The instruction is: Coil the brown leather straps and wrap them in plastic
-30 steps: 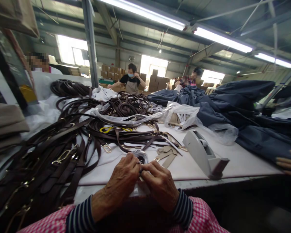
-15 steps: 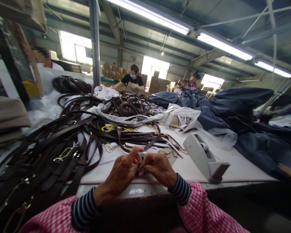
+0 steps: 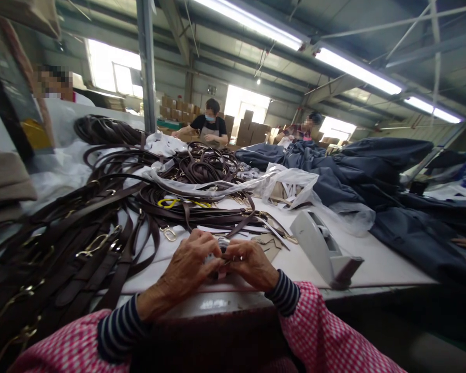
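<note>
Near the front edge of the table, my left hand (image 3: 186,269) and my right hand (image 3: 252,264) meet over a small greyish, shiny piece (image 3: 222,242). Both hands are closed, fingers bent and pinching at it from either side. Most of the piece is covered by my fingers, so its kind cannot be made out. Just behind my right hand lies a flat beige piece (image 3: 270,247) with dark lines on it. A grey-white tape dispenser (image 3: 314,248) stands to the right of that hand.
Dark brown straps with gold-coloured clasps (image 3: 97,243) cover the left side and middle. A yellow cord (image 3: 169,203) lies among them. Clear plastic (image 3: 291,178) sits behind the dispenser, beside dark blue fabric (image 3: 373,176) heaped on the right. Across the table works a person (image 3: 209,124).
My left fingers have curled down over the small piece, where the index finger was raised before. The whole view has shifted slightly, and both hands stay together at the same spot.
</note>
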The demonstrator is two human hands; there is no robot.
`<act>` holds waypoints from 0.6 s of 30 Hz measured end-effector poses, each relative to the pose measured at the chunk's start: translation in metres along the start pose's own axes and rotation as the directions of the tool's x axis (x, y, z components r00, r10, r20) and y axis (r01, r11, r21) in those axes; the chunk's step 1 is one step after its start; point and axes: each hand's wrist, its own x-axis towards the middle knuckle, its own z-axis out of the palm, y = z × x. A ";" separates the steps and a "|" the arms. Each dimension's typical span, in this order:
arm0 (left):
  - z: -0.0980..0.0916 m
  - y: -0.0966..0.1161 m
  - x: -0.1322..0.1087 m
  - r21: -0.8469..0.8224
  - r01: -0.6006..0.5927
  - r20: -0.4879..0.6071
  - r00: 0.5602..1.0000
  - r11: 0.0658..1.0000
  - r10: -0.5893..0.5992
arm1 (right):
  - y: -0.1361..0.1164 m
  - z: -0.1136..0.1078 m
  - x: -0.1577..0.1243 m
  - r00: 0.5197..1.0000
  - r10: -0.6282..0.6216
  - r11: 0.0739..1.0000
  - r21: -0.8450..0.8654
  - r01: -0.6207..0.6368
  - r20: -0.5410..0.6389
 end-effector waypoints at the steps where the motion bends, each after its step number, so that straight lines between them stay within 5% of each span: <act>1: -0.005 -0.002 0.001 0.002 -0.004 0.074 0.997 1.000 0.004 | 0.001 -0.001 0.000 1.000 -0.006 1.000 -0.009 0.006 0.000; 4: -0.014 -0.006 0.003 -0.040 -0.013 0.173 0.985 0.999 0.020 | 0.003 -0.003 0.003 0.999 -0.016 1.000 -0.023 0.017 0.030; 18: -0.006 -0.005 -0.012 0.005 0.046 0.203 0.978 0.999 -0.046 | 0.001 -0.009 0.017 0.984 -0.001 0.998 -0.058 0.012 0.177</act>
